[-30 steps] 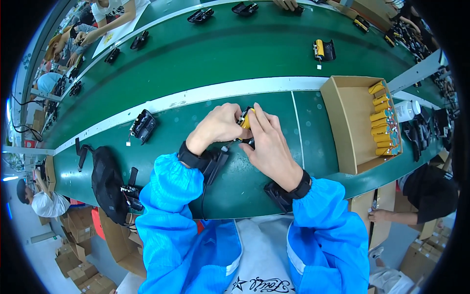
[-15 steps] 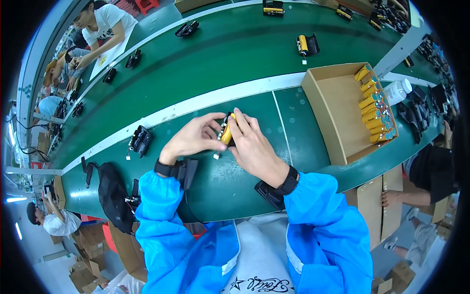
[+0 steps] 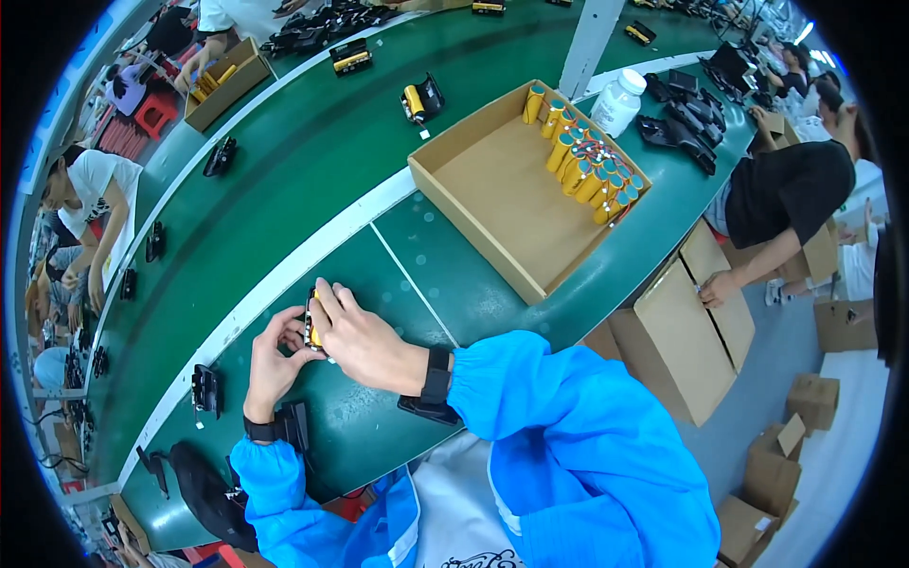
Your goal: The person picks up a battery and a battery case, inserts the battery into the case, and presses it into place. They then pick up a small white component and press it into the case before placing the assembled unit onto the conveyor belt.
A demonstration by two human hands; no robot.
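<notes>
Between my two hands is a small black housing with a yellow battery [image 3: 313,327] in it, held just over the green bench. My left hand [image 3: 273,367] grips its left side with thumb and fingers. My right hand [image 3: 360,339] lies over its right side, fingers pressed on the battery and hiding much of it. To the left of my left hand, another open black housing [image 3: 205,390] rests on the bench, a small white connector beside it. A dark flat part [image 3: 428,411] sits under my right wrist.
A cardboard tray [image 3: 483,248] with several yellow batteries [image 3: 592,175] stands to the right, a white bottle [image 3: 617,102] and black parts [image 3: 684,118] beyond it. Past the white rail, a green belt [image 3: 294,156] carries more housings. A black bag [image 3: 204,492] lies left. Co-workers sit around.
The view has swung to the right, so hands and bench appear farther left and the tray nearer the middle. Both hands still hold the housing with the battery.
</notes>
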